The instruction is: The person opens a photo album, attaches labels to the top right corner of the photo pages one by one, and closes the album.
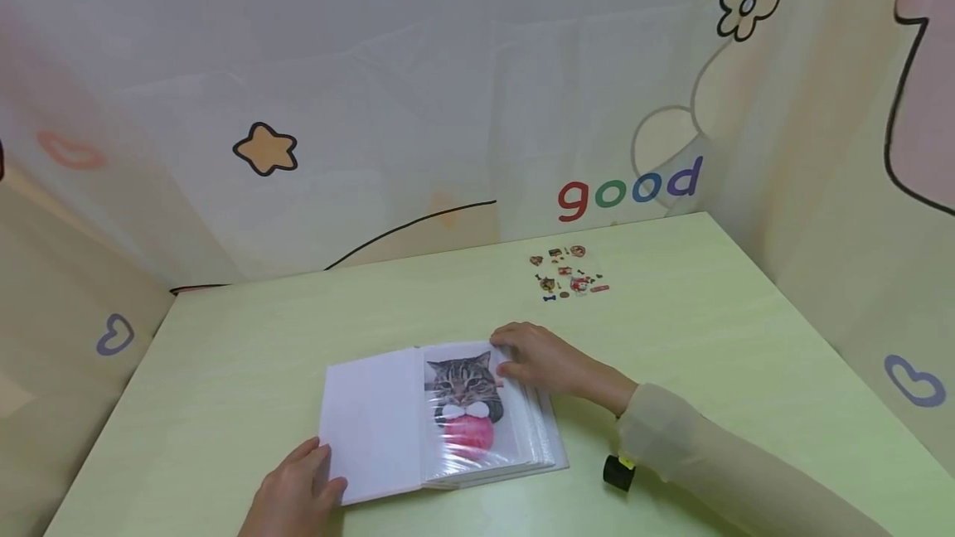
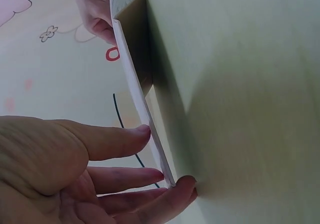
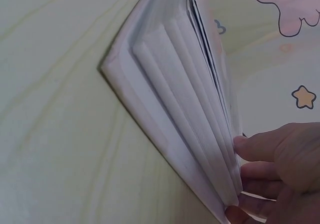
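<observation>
Head view: lying open on a pale green wood-grain desk [image 1: 246, 355], 1 white rectangular photo album [image 1: 421, 437]. Under glossy clear film, 1 photo of a grey tabby cat with a pink ball [image 1: 462, 404]. At the white cover [image 1: 373, 429], lower left corner: left hand [image 1: 294, 491]. At the pages' upper right: right hand [image 1: 548, 359]. Farther back, 1 clear sheet of small colourful stickers [image 1: 579, 284].

Left wrist view: gripping cover edge between thumb and fingers, tilted above desk.

Right wrist view: gripping the white layered pages [image 3: 185, 98] by thumb and fingers, above the back cover [image 3: 150, 119].

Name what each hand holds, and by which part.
The left hand holds the open album cover by its outer edge; the right hand grips the pages at their far right corner.
</observation>
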### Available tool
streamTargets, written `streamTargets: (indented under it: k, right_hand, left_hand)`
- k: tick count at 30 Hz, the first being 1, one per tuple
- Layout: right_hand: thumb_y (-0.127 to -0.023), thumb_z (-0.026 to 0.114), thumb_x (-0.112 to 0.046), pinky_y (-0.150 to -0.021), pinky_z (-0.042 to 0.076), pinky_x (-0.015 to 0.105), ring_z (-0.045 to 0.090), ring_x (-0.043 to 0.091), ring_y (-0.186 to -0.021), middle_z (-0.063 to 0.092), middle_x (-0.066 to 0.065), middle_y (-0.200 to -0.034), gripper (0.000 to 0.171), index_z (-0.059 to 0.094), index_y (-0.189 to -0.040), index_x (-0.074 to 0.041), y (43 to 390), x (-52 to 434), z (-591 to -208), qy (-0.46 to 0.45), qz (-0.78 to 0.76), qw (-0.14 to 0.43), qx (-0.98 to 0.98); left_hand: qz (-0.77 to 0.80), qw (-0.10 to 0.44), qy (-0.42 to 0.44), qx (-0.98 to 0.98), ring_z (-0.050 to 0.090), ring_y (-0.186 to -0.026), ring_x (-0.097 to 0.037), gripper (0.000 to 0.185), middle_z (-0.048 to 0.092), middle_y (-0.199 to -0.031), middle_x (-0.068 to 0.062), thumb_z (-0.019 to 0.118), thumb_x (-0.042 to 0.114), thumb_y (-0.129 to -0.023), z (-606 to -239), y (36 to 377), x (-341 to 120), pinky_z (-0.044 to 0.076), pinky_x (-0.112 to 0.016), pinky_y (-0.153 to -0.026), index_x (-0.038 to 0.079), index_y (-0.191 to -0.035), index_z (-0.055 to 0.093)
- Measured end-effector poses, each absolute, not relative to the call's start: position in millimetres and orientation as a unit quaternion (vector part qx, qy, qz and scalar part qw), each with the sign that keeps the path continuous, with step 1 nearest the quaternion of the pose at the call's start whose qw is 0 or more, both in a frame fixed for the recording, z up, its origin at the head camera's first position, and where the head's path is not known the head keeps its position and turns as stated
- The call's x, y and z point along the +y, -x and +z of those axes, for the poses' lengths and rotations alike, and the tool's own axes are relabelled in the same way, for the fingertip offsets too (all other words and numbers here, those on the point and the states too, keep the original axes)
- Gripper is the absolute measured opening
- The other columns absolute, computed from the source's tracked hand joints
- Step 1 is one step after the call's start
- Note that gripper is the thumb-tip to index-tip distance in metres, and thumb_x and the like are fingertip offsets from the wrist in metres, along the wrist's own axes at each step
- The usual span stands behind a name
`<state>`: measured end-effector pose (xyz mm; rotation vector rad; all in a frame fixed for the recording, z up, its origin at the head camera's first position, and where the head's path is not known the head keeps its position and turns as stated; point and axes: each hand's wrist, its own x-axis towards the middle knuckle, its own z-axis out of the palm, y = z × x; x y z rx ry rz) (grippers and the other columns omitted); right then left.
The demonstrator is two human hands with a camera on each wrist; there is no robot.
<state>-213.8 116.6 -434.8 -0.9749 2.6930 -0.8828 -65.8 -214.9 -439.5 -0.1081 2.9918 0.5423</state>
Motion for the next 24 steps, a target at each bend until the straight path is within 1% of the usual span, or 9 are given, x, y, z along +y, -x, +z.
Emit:
streamTargets:
  k: [7,15,21,24]
  right_hand:
    - [-0.095,0.074,-0.008,-0.109,0.045,0.053,0.058,0.041,-0.128,0.064,0.023,-0.134,0.041,0.064,-0.13,0.01,214.8,116.9,-435.0,0.346,-0.295,0.065,0.888]
    - [-0.094,0.074,-0.008,-0.108,0.046,0.052,0.058,0.04,-0.128,0.064,0.023,-0.135,0.041,0.065,-0.131,0.009,213.1,116.3,-433.7,0.338,-0.296,0.067,0.891]
    - [-0.095,0.074,-0.009,-0.109,0.046,0.051,0.058,0.039,-0.129,0.064,0.021,-0.135,0.041,0.065,-0.131,0.008,213.7,116.6,-434.1,0.334,-0.293,0.065,0.894]
    - [-0.095,0.074,-0.009,-0.109,0.046,0.051,0.058,0.039,-0.129,0.064,0.021,-0.135,0.041,0.065,-0.131,0.008,213.5,117.3,-434.1,0.333,-0.292,0.064,0.894]
  left_hand:
    - [0.175,0.057,0.029,0.982,0.06,-0.118,-0.053,0.049,0.061,-0.128,-0.036,0.085,0.013,-0.084,-442.1,65.2,-213.8,0.049,-0.061,-0.098,-0.017,-0.118,0.066]
    - [0.142,0.094,0.029,0.985,0.059,-0.116,-0.054,0.048,0.062,-0.129,-0.033,0.086,0.018,-0.083,-442.3,66.3,-210.1,0.047,-0.061,-0.1,-0.01,-0.118,0.069]
    - [0.141,0.104,0.034,0.984,0.057,-0.12,-0.053,0.046,0.062,-0.131,-0.031,0.085,0.016,-0.084,-441.7,67.6,-206.4,0.047,-0.061,-0.101,-0.009,-0.12,0.069]
    - [0.138,0.11,0.032,0.984,0.055,-0.123,-0.052,0.045,0.062,-0.133,-0.03,0.084,0.017,-0.086,-443.0,67.6,-207.4,0.047,-0.063,-0.099,-0.007,-0.122,0.069]
